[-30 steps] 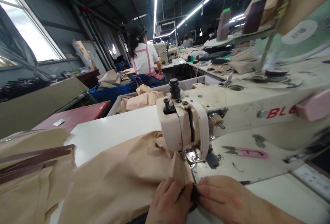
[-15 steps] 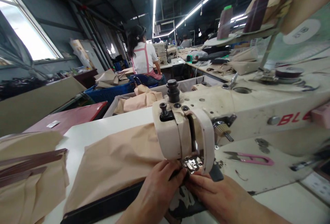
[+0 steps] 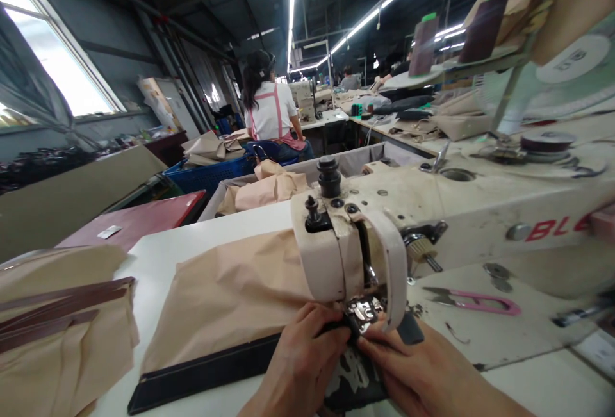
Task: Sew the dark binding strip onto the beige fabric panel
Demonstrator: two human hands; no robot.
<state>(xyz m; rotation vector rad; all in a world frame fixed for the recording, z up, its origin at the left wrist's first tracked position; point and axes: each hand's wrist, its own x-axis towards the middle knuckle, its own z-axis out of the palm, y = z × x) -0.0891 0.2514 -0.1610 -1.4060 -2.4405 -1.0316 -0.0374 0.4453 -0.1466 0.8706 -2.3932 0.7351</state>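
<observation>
A beige fabric piece (image 3: 230,295) with a dark strip (image 3: 202,375) along its near edge lies on the white table (image 3: 192,247). It runs under the head of a cream sewing machine (image 3: 432,212). My left hand (image 3: 300,366) presses the dark strip just left of the presser foot (image 3: 362,309). My right hand (image 3: 418,372) pinches the same dark edge right at the foot. Both hands touch the fabric and nearly meet under the needle.
Pink thread snips (image 3: 473,300) lie on the machine bed to the right. A stack of beige pieces with brown strips (image 3: 57,314) sits at the left. Behind are a bin of beige fabric (image 3: 262,189), a blue crate (image 3: 206,173) and a seated person (image 3: 271,109) at another machine.
The fabric has been pushed forward under the machine head, baring the dark strip along its near edge. Both hands moved up from the table's front to the presser foot.
</observation>
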